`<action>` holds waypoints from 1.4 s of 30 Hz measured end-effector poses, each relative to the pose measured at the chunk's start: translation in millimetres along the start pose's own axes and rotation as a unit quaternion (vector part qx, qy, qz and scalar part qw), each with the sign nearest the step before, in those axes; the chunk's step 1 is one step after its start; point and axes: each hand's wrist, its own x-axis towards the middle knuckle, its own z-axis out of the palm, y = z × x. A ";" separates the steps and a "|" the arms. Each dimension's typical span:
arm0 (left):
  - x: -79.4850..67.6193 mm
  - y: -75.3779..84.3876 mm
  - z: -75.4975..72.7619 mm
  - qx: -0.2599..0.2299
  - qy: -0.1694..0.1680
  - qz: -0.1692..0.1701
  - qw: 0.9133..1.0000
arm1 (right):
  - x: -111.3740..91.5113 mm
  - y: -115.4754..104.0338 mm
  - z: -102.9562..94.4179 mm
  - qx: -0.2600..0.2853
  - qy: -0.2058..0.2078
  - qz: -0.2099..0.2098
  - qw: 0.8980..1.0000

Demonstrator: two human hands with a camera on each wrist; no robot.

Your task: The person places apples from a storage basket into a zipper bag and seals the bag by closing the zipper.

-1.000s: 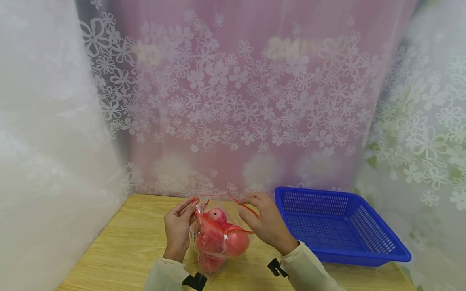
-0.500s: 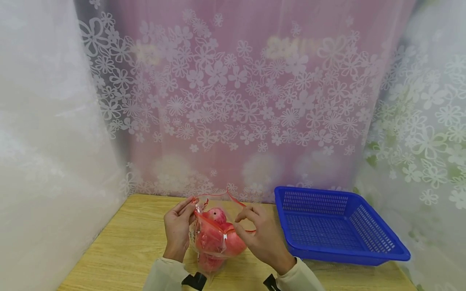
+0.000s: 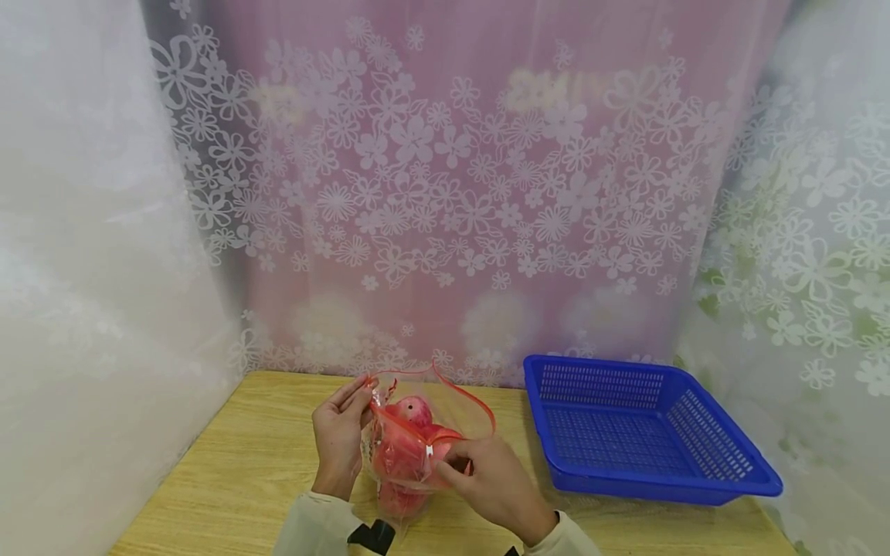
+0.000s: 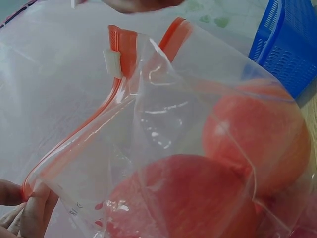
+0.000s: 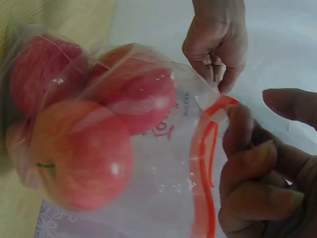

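A clear zip bag with an orange-red zip strip stands upright, its mouth gaping. Several red apples fill its lower part. My left hand pinches the left corner of the mouth between thumb and fingers. At the front right of the opening is my right hand, thumb apart from the bent fingers and nothing gripped between them. Its index fingertip lies right at the strip in the right wrist view. A white slider sits on the strip, close to that hand.
To the right stands a blue perforated plastic basket. Both it and the bag rest on a wood-grain table. Flower-patterned curtains rise behind the table and at its sides.
My right hand has come off the right side of the bag's mouth and moved down and left to the front, near the slider. The left hand keeps its hold.
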 end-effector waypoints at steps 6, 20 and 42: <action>0.3 -2.1 -0.7 -0.002 0.003 -0.001 1.000 | 1.8 6.8 10.4 -0.004 -0.017 0.025 1.000; 1.9 -3.5 -1.7 -0.002 -0.010 0.002 1.000 | 10.9 9.4 23.6 -0.024 0.009 0.042 0.999; 63.6 61.0 5.8 0.432 -0.294 0.136 0.842 | 4.4 14.4 20.4 0.020 -0.001 -0.032 0.999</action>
